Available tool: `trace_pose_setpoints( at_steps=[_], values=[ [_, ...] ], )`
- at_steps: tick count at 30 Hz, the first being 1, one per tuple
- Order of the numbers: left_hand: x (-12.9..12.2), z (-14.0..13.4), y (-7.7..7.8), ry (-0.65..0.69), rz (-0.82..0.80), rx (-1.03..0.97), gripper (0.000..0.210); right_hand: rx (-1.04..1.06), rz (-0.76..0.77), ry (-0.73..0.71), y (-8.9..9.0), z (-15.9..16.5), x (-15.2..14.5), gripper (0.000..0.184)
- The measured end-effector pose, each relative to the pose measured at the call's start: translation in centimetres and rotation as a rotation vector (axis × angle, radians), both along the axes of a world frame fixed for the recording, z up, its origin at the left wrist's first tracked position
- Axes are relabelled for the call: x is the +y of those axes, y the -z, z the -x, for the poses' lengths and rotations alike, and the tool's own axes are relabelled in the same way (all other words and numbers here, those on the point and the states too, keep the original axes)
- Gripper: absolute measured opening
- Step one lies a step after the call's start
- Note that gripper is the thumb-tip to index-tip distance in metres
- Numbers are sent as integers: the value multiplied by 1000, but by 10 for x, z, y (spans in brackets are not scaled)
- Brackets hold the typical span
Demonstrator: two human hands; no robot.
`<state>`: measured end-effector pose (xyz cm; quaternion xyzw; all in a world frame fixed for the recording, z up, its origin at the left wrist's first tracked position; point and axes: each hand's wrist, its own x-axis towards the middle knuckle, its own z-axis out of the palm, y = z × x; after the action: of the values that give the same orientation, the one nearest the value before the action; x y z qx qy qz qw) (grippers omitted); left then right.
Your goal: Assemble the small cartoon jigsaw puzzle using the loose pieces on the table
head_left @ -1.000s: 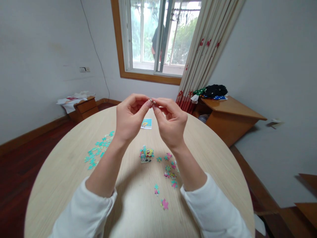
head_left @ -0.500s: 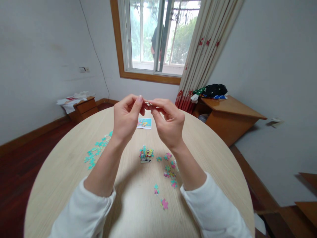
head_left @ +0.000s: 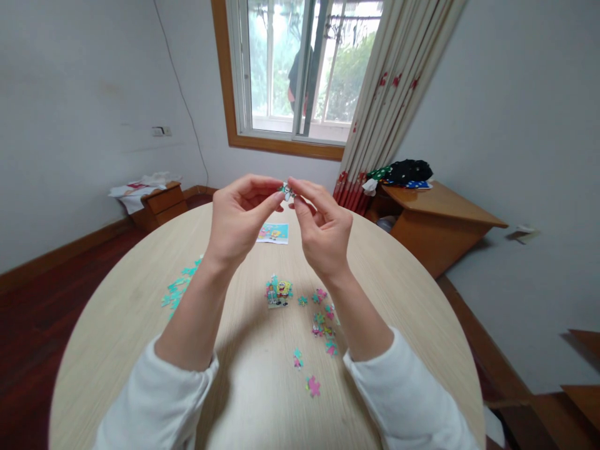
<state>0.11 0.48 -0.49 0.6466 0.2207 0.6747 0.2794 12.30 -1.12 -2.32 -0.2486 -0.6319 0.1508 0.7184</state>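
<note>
Hands: left hand (head_left: 237, 219) and right hand (head_left: 326, 234) both pinch a small puzzle bit (head_left: 287, 192), upper centre.
Bench (head_left: 257, 406): one picture card (head_left: 276, 234), one joined section (head_left: 279, 292), mid-frame.
Loose pieces (head_left: 330, 348): too clustered for me to count.

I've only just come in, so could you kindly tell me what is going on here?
A person's left hand and right hand hold a small puzzle piece between them above a round table. A partly joined puzzle lies on it, with loose pieces to either side and a picture card beyond.
</note>
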Motion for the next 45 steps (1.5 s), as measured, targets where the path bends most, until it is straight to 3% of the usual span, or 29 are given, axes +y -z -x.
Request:
trace_pose_setpoints(
  at_steps=[5, 15, 30, 45],
  values=[
    [-1, -1, -2, -44, -2, -4, 26, 59, 72, -13, -1, 1, 0, 16],
    [-4, -1, 0, 47, 56, -42, 28, 25, 124, 26, 0, -5, 8, 26],
    [-2, 2, -2, -58, 59, 67, 25, 21, 160, -11, 0, -6, 9, 31],
    [-2, 3, -3, -114, 38, 94, 22, -7, 206, 26, -3, -4, 7, 24]
  ],
)
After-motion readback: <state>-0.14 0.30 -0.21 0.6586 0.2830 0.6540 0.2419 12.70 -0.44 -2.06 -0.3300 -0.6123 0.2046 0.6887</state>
